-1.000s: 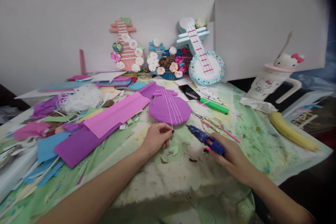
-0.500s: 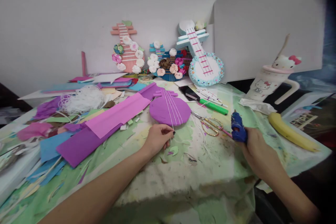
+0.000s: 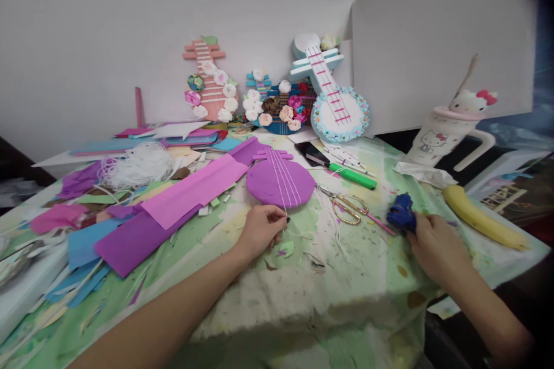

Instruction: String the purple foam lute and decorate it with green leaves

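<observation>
A purple toy lute [image 3: 277, 183] lies on the table, with white strings [image 3: 282, 176] running down its round body. Just below its bottom edge, my left hand [image 3: 263, 229] pinches a white string end between thumb and fingers. On the right, my right hand [image 3: 439, 245] is wrapped around a blue hot glue gun [image 3: 401, 212], low over the cloth and apart from the lute. Between the two hands lie gold-handled scissors [image 3: 350, 209], a pink stick beside them, and loose white string [image 3: 337, 233].
Purple and pink paper [image 3: 190, 190] and a tangle of white string [image 3: 136, 164] cover the left side. A green-handled tool [image 3: 352, 176], a banana [image 3: 482, 220] and a white cup [image 3: 441, 137] stand or lie at right. Decorated lutes [image 3: 340, 112] lean against the wall.
My right hand has moved slightly right, and the glue gun has turned, its nozzle no longer pointing up. My left hand keeps its pinch near the lute.
</observation>
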The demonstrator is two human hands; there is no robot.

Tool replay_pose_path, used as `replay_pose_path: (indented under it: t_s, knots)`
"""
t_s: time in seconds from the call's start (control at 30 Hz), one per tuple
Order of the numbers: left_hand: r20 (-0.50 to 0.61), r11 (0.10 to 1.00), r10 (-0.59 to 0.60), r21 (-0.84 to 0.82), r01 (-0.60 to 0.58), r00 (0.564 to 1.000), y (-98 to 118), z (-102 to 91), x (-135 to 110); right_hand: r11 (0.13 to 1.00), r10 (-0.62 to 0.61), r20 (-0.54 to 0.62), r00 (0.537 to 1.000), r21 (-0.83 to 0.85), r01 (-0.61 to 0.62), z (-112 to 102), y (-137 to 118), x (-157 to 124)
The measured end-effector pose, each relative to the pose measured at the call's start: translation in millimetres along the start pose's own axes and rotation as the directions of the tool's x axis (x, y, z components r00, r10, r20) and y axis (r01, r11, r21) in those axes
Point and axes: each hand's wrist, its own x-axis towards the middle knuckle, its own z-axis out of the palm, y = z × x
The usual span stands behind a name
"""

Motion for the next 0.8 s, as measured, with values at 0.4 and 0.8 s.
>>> replay_pose_path:
  t_s: [0.4,0.8]
  knots:
    - [-0.012,0.998,0.019,0.060,-0.018,1.000,1.0,-0.3,-1.8,0.965,-0.026,-0.253,0.967,0.246,0.090,-53.8,-46.3,7.8]
    - [-0.009,0.999,-0.025,0.044,0.026,1.000,4.9,1.0,-1.4,0.697,-0.623,-0.263,0.737,0.240,0.675,-22.4,-154.0,85.5]
